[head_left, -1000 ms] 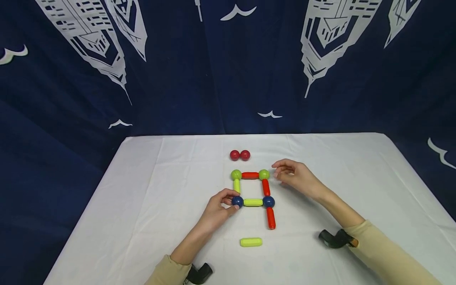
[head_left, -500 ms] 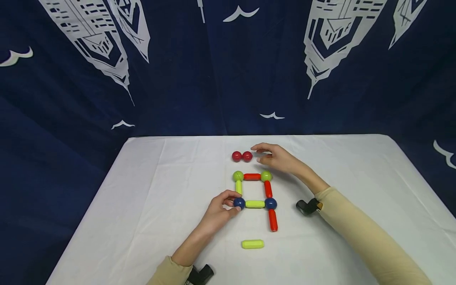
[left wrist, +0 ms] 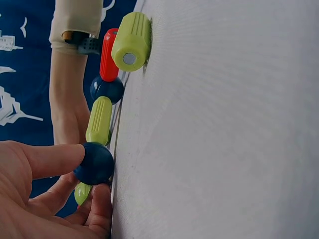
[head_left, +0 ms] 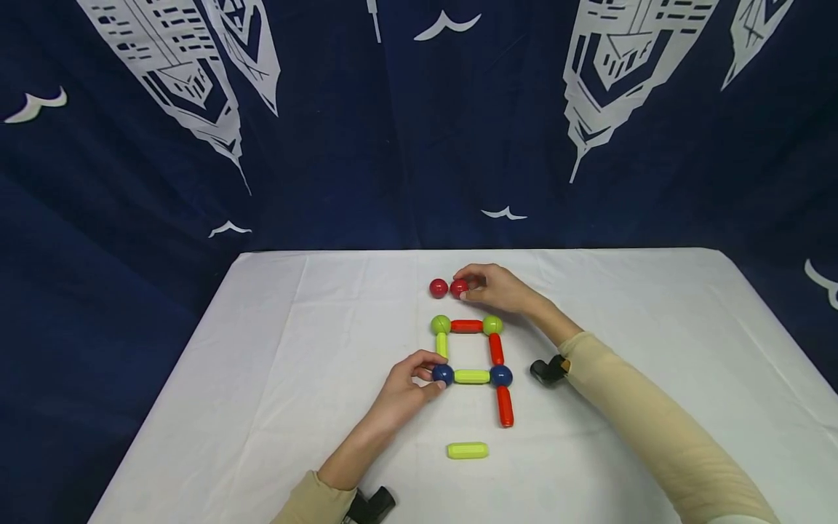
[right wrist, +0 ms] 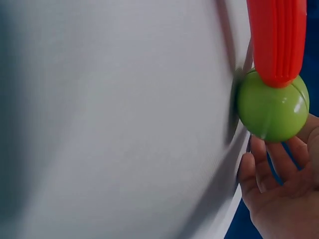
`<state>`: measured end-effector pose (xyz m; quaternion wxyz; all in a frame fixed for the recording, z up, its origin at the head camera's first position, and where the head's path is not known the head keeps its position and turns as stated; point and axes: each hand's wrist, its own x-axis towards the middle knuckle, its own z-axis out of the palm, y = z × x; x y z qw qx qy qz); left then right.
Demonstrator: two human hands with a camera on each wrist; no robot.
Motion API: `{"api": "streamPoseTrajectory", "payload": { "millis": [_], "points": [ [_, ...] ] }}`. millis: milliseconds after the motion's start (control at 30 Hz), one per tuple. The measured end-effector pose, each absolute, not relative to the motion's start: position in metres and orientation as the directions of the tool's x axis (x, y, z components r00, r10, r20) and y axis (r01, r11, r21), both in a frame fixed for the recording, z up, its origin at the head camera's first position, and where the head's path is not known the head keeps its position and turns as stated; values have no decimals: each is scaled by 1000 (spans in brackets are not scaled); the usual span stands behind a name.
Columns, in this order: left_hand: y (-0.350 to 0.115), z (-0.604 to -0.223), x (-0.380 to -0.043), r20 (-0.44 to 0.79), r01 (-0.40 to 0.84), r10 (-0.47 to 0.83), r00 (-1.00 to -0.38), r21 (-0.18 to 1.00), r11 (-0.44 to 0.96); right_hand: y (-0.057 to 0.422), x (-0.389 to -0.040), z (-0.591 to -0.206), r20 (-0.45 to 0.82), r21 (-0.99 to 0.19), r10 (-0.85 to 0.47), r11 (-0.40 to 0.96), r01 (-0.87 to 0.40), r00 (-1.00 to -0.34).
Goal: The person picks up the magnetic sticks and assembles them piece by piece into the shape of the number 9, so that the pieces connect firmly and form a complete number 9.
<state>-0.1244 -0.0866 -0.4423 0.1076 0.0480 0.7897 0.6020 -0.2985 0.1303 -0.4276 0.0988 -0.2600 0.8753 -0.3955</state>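
My left hand (head_left: 409, 386) pinches the left blue ball (left wrist: 94, 163) between thumb and fingers. That ball is a corner of a flat square of magnetic rods and balls. Two green balls (head_left: 492, 324) form the far corners, and a second blue ball (head_left: 500, 375) the near right one. A red rod (head_left: 505, 406) extends toward me from it. Beyond the square, my right hand (head_left: 497, 288) has thumb and fingers around the right-hand red ball (head_left: 459, 289). The other red ball (head_left: 439, 288) lies just left of it. In the right wrist view a green ball hides the fingertips.
A loose yellow-green rod (head_left: 468, 450) lies on the white tablecloth (head_left: 262, 407), nearer to me than the square. Behind the table's far edge hangs a dark blue curtain (head_left: 366, 160). Black wrist cameras (head_left: 548, 371) sit at both sleeves.
My right hand has moved from beside the far right green ball, away from me and leftward, to the right red ball and taken hold of it. The left hand keeps its grip.
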Motion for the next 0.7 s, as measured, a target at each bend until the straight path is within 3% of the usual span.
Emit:
{"api": "streamPoseTrajectory", "payload": {
  "millis": [367,700],
  "points": [
    [-85,-443,-125,-88,-28,212,-973,963,269,159,-264,-408,8,-777,-373,582,-241,-928],
    [-85,-442,-122,-89,-37,199,-976,967,251,187,-201,-405,-19,-844,-354,506,-175,-935]
  ]
}}
